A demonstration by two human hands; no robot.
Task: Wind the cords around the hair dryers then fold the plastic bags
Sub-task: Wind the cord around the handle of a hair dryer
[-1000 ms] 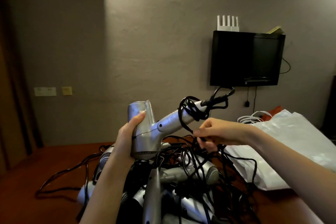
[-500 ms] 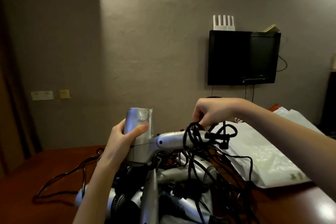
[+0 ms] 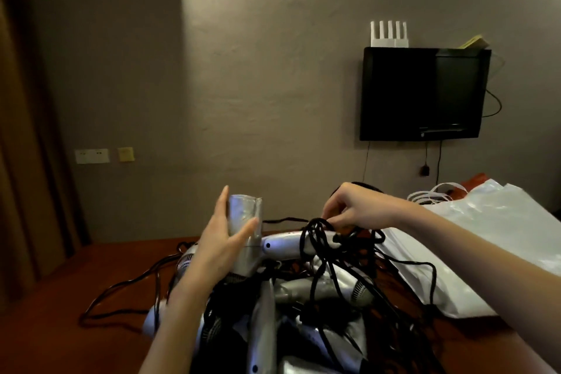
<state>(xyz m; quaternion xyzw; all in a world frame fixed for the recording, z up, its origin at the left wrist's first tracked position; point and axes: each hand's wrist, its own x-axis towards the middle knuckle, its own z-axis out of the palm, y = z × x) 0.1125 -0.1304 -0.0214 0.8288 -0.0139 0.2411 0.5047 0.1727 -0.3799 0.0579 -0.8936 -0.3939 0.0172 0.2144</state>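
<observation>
Two hands busy: left hand [image 3: 223, 244] fingers wrap hair dryer [image 3: 247, 231] barrel; right hand [image 3: 356, 211] fingers pinch cord [image 3: 315, 240] at handle; fingertips partly hidden.

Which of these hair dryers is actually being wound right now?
The raised silver hair dryer: the left hand holds its barrel while the right hand pinches black cord looped around its handle. The others lie piled beneath.

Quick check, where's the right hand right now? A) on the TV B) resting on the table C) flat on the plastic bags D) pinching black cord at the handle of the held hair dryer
D: the right hand pinches the black cord looped round the handle of the hair dryer that the left hand grips by the barrel; the plastic bags lie untouched behind its forearm.
</observation>
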